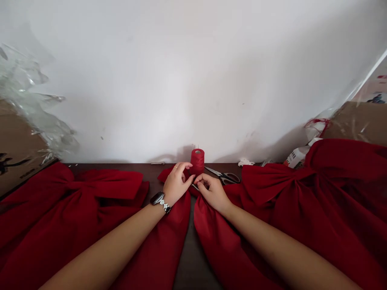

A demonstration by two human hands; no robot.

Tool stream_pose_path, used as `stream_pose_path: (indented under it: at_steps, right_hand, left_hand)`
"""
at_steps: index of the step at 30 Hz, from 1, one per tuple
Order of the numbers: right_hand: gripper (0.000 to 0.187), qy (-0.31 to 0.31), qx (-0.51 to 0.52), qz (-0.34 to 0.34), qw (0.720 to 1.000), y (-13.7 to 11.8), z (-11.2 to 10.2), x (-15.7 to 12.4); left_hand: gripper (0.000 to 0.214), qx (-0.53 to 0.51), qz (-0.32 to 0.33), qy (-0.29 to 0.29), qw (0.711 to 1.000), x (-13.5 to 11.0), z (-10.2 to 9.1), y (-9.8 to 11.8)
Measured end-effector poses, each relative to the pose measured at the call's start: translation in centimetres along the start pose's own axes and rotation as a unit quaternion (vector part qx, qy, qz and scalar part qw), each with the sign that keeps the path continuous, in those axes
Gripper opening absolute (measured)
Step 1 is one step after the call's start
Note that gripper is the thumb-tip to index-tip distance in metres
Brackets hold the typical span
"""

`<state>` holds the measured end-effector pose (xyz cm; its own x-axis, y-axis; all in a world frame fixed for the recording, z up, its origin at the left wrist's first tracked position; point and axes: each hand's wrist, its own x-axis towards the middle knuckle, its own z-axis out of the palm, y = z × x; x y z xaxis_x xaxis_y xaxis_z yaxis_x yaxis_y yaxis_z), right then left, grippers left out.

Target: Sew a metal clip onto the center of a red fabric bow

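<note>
**Nearest: forearms and cloth.** Two bare forearms reach forward over the middle bow (211, 233), a large piece of red cloth. A watch (157, 198) sits on the left wrist.

**Middle bow, lie.** It rests on the dark table (189, 257). Its two halves fan out toward the person, one left and one right of a bare strip of tabletop. The gathered waist is at the far end and points toward the wall. The long axis runs left to right.

**Left hand (177, 183).** Fingers are curled and the thumb and forefinger are pressed together on the gathered waist. A ring (175, 166) is on one finger.

**Right hand (213, 191).** Fingertips are drawn in tight, pinching the same waist from the other side, and nearly touch the left hand. A thin pale sliver shows between the two hands, too small to identify.

**Flanking items.** A finished red bow (90, 189) lies to the left. A larger red bow (302, 181) is heaped to the right, its edge crowding the right forearm.

**Just behind the hands.**
- A spool of red thread (197, 161) stands upright, close to the left fingertips.
- Scissors (225, 176) lie flat just beside the spool on its right, handles to the right.

**Far edge.**
- Crumpled clear plastic (27, 104) sits over a cardboard box (15, 153) at the left.
- A small packet (298, 155) and more cardboard (353, 121) are at the right.
- A white wall (193, 80) stands behind everything.
</note>
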<state>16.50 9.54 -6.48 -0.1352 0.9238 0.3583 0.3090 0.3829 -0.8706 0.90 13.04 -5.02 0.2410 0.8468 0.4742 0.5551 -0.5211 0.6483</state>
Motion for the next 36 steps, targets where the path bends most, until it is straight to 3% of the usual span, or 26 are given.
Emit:
stream_pose_path:
  at_steps: [4,10,17,21,28,36]
  right_hand:
    - [0.016,-0.019,-0.020,-0.006,1.000,-0.2,-0.1,-0.2]
    - [0.016,-0.028,-0.020,-0.007,0.999,-0.2,-0.1,-0.3]
    - [0.016,-0.036,-0.012,-0.011,0.999,-0.2,-0.2,-0.3]
    - [0.016,-0.039,-0.011,-0.008,0.999,-0.2,-0.3,-0.4]
    - [0.019,-0.014,0.036,0.030,0.999,0.1,-0.4,-0.3]
    - [0.019,-0.010,0.134,0.075,0.988,0.3,-0.8,0.2]
  left_hand:
    - [0.030,0.014,0.034,-0.006,0.999,-0.1,0.3,0.4]
    - [0.016,0.055,0.012,0.048,0.997,0.9,1.0,0.9]
    - [0.006,0.054,0.058,0.088,0.993,2.0,1.1,0.9]
    - [0.009,-0.029,0.052,0.063,0.996,1.8,0.8,1.0]
    - [0.015,-0.242,-0.091,-0.027,0.966,-0.6,-0.6,1.5]
    - [0.018,-0.237,-0.092,-0.102,0.962,-1.1,-0.6,1.0]
